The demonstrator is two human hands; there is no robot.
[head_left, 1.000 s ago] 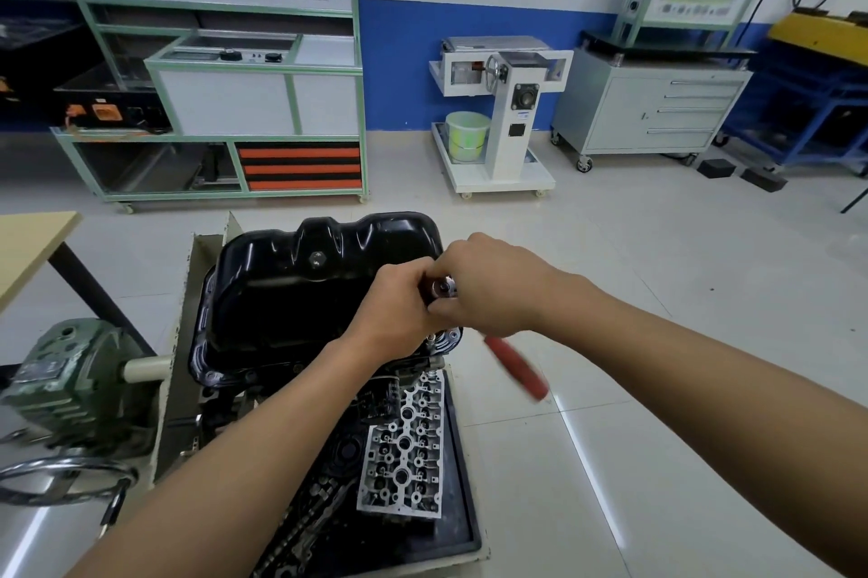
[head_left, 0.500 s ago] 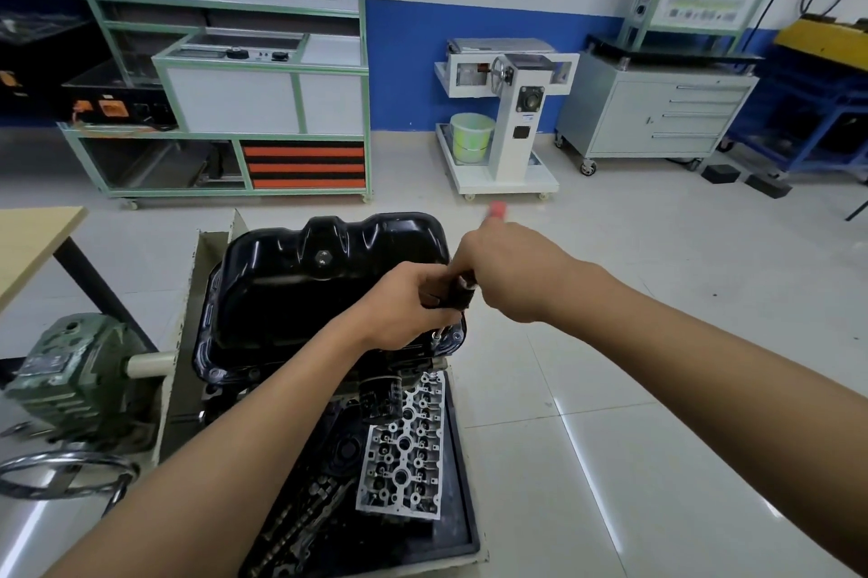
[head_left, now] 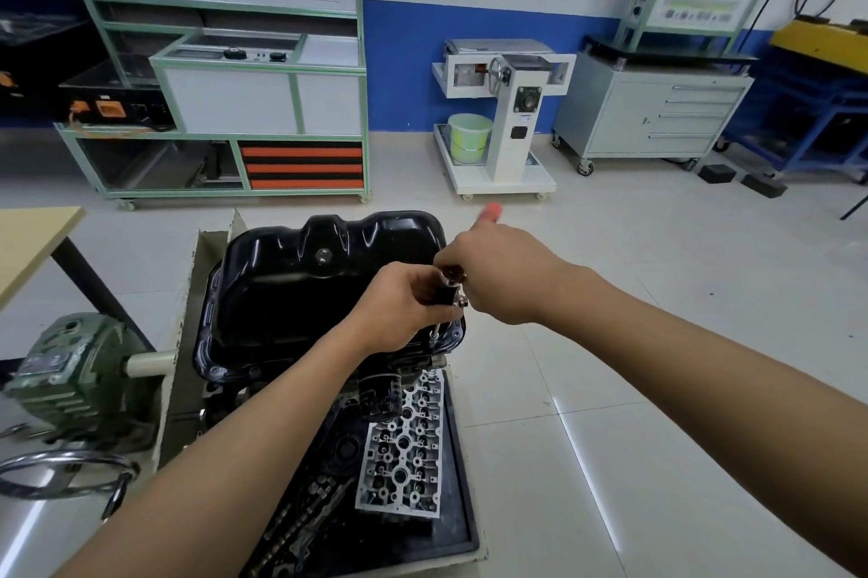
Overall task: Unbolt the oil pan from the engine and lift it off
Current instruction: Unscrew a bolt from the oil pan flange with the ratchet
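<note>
A glossy black oil pan [head_left: 300,291] sits on top of the upturned engine [head_left: 375,394], its flange running round the edge. At the pan's near right corner a ratchet wrench [head_left: 448,291] stands on a thin socket extension [head_left: 434,335] over the flange. My left hand [head_left: 399,307] grips the ratchet's head and steadies it. My right hand [head_left: 498,276] holds the red handle, whose tip [head_left: 491,211] points away from me. A drain plug [head_left: 323,255] shows on the pan's far wall.
A black drip tray [head_left: 462,483] below holds a silver cylinder head [head_left: 404,450] and a chain. A green gearbox [head_left: 70,380] with a handwheel [head_left: 61,474] sits at the left. A wooden table corner [head_left: 33,244] is further left. Carts and cabinets line the far wall across the tiled floor.
My right hand has swung the red handle from near me, pointing down right, round to the far side. My left hand has stayed on the ratchet's head.
</note>
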